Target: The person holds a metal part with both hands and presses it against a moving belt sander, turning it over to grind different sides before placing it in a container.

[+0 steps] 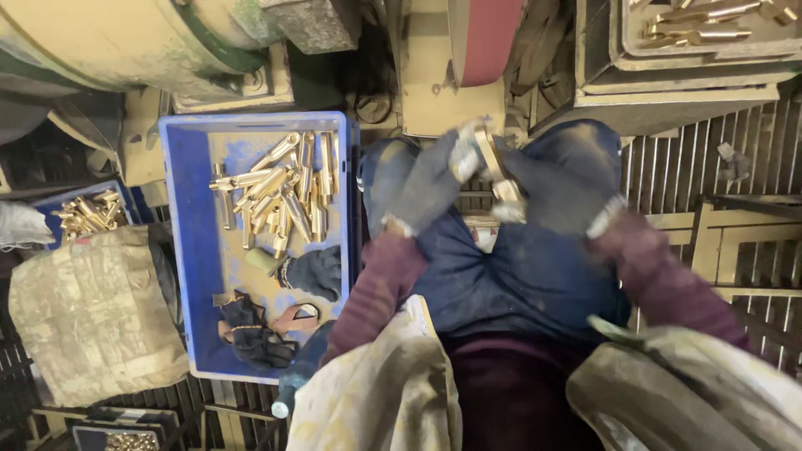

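**Gloved hands hold a brass part under the belt**

The left hand [426, 188] and the right hand [555, 194], both in dark, dusty gloves, meet over the person's lap and hold a brass part [491, 167] between them. Each grip is closed on the part: the left fingers wrap its upper end, the right palm covers its lower end. The part is blurred and mostly hidden by the gloves, so its shape is hard to tell; it looks like a curved fitting, with only a pale, shiny strip showing. It sits just below a red belt [484, 38], whose top is cut off by the frame edge.

Left of the lap lies a blue tray [185, 250] holding a heap of brass pieces [280, 188] at its far end and spare gloves [309, 271] nearer the person. Its near edge is partly hidden by a sleeve. A second blue bin [83, 209] with more brass stands further left, half covered by a worn sack [92, 313]. At top right, a grey box [710, 42] with brass rods is cut off. The floor is a metal grate [710, 159].
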